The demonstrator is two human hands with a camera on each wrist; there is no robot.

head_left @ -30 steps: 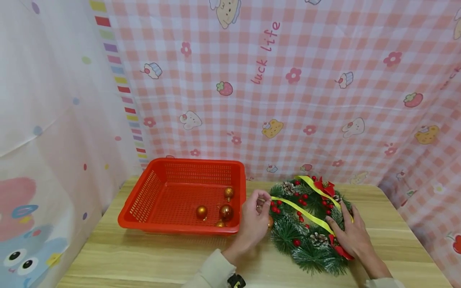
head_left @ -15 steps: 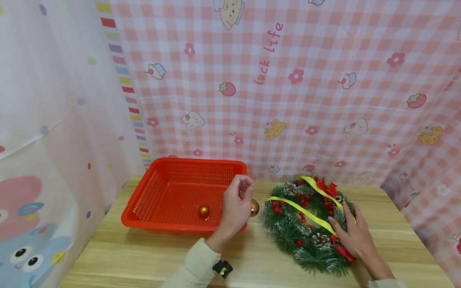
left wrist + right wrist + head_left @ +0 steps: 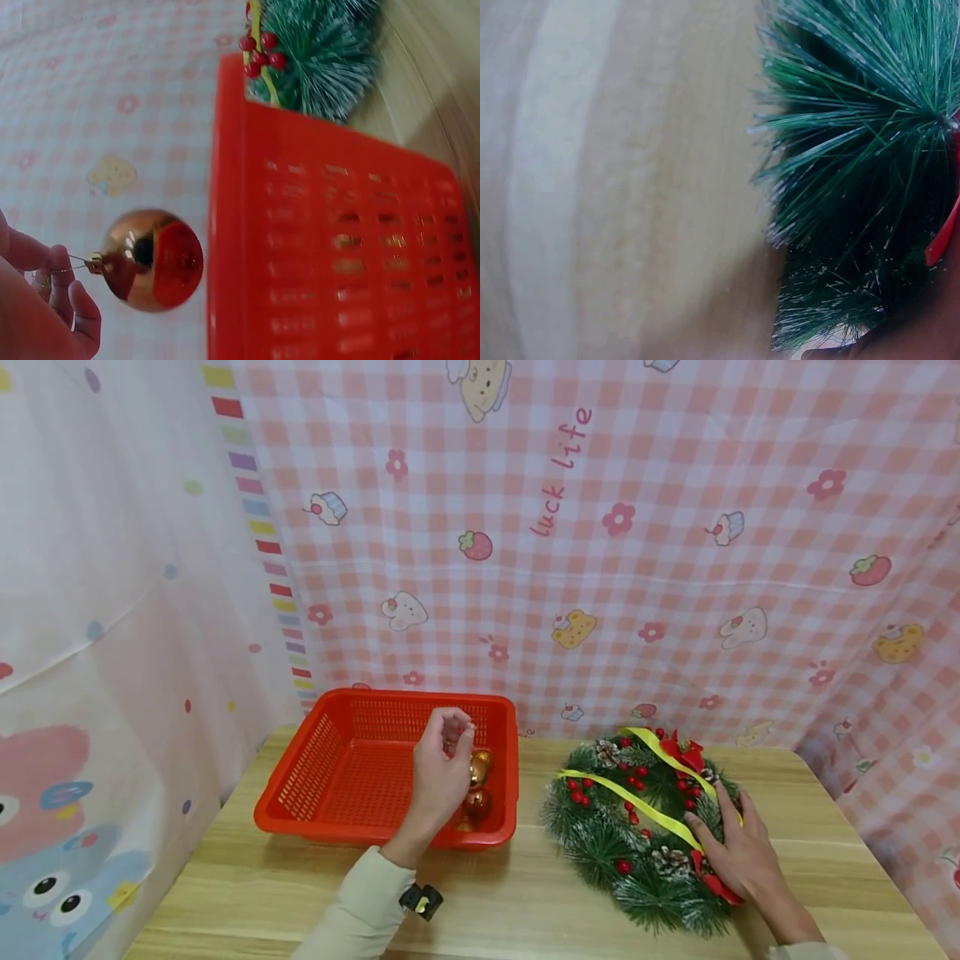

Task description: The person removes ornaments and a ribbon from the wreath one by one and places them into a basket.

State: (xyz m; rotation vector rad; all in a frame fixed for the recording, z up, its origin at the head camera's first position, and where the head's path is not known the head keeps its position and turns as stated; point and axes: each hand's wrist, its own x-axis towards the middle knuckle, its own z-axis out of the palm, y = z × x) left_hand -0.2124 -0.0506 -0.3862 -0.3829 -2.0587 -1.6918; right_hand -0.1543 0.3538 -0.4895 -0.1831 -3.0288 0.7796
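Observation:
My left hand [image 3: 442, 768] is over the right half of the red plastic basket [image 3: 322, 827]. Its thumb and fingers pinch the thin hanging loop of a shiny gold Christmas bauble [image 3: 150, 259]. In the left wrist view the bauble hangs close to the basket's rim. More baubles [image 3: 477, 802] lie in the basket's right part, partly hidden by this hand. At the right, my right hand [image 3: 742, 856] rests on a green Christmas wreath [image 3: 600, 847], fingers spread over its right side. Red berries, pinecones, red bows and a yellow ribbon [image 3: 630, 797] decorate the wreath.
Basket and wreath sit side by side on a wooden table [image 3: 517, 910], with a gap between them. Behind them hangs a pink checked curtain [image 3: 555, 568]; a white patterned curtain [image 3: 127, 635] hangs at the left.
My left hand has moved left from beside the wreath's ribbon to over the basket, carrying the bauble along. The right hand has stayed on the wreath.

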